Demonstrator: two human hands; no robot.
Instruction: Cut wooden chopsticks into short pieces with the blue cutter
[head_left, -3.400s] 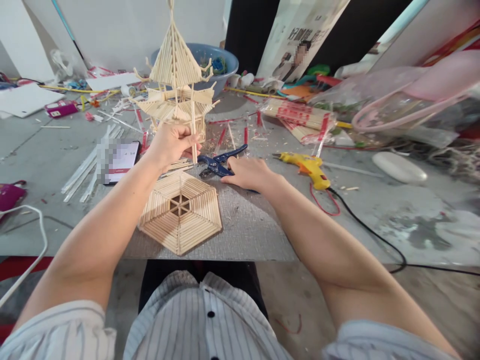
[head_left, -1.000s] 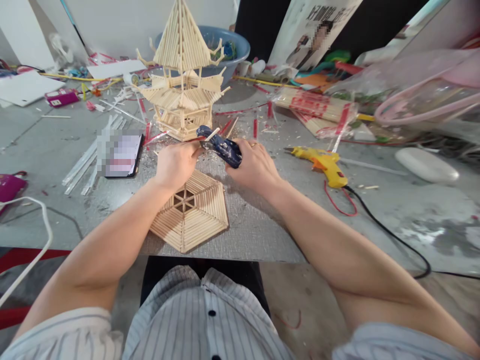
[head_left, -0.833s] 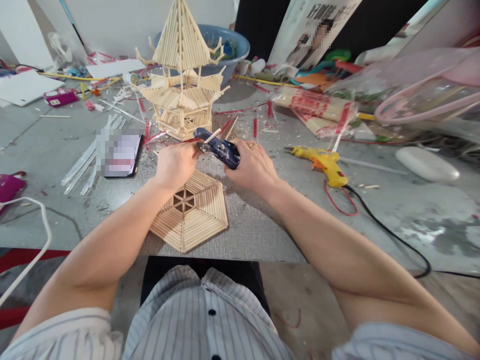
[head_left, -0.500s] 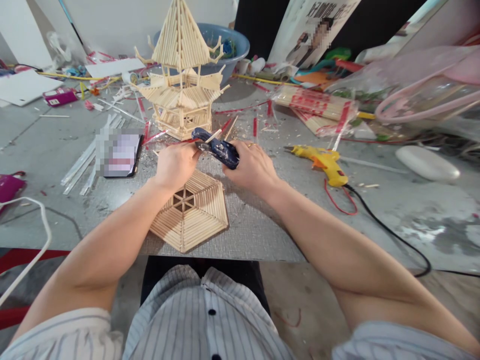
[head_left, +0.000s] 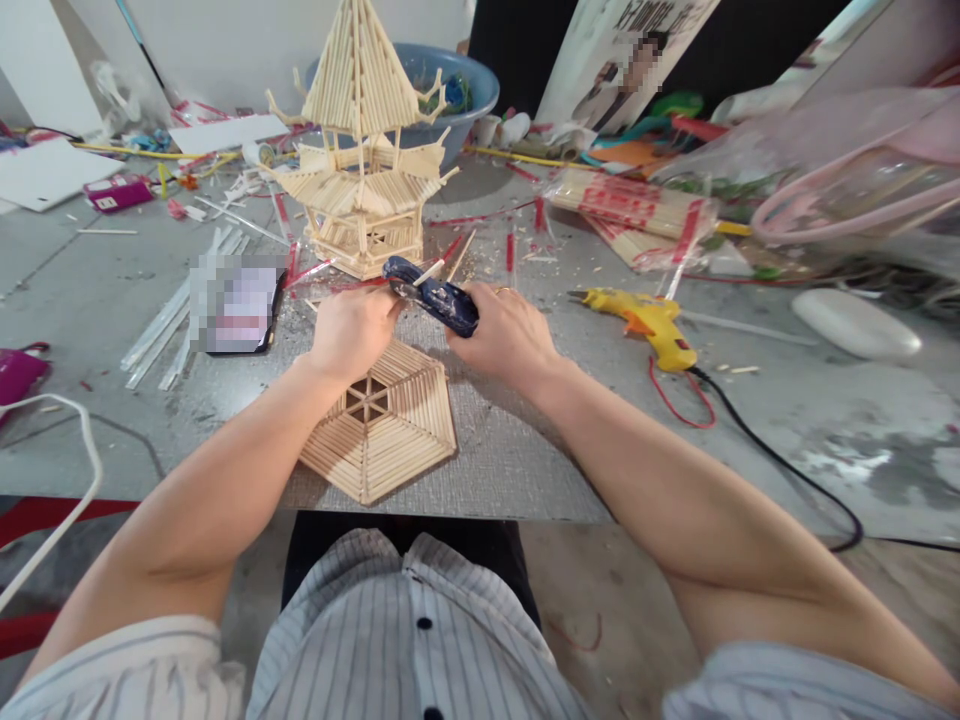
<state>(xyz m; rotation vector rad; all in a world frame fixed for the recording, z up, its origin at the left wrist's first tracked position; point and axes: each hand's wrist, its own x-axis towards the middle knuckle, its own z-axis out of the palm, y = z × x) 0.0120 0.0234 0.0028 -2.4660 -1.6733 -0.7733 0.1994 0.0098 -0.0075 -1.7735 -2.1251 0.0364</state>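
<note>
My right hand is closed around the dark blue handles of a hand cutter, which points to the left. A short, thin wooden stick crosses the cutter's head. Beside that head, my left hand is pinched on the stick's near end, its fingertips partly hidden. Below both hands a flat hexagonal panel of wooden sticks lies at the table's front edge, with an open hub of spokes. Just beyond the hands stands a tiered stick pagoda with a pointed roof.
A yellow glue gun with a black cord lies right of my hands. To the left are a phone and clear glue sticks. Bagged wooden sticks, a white mouse-shaped object and a blue basin are farther off.
</note>
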